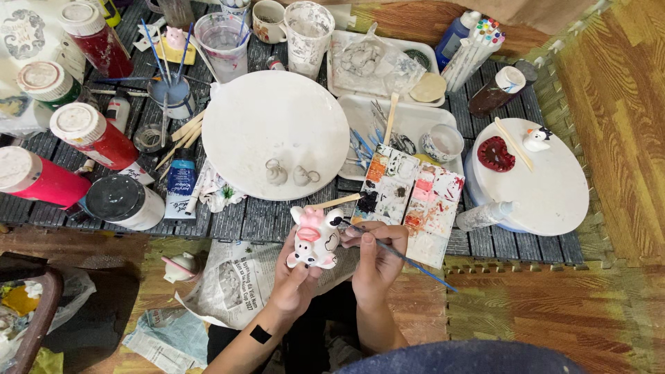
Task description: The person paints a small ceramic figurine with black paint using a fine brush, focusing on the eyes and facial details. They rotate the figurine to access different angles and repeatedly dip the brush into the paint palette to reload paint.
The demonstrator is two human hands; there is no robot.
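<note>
My left hand (294, 280) holds a small white and pink cow figurine (314, 238) upright over my lap, just below the table edge. A thin blue paintbrush (409, 261) is gripped in my right hand (377, 260), its tip touching the figurine's black patch on the right side. Just above lie two paint palettes (409, 194) with black, orange and pink smears. A wooden stick (336, 202) rests at the rim of the large white round plate (277, 118), which carries two small grey clay pieces (291, 173).
Red, green and black paint bottles (90, 131) crowd the left of the dark slatted table. Cups with brushes (170, 86), white trays (409, 118) with tools, and a round white turntable (554, 187) with small figures stand around. Newspaper (235, 284) lies on the floor.
</note>
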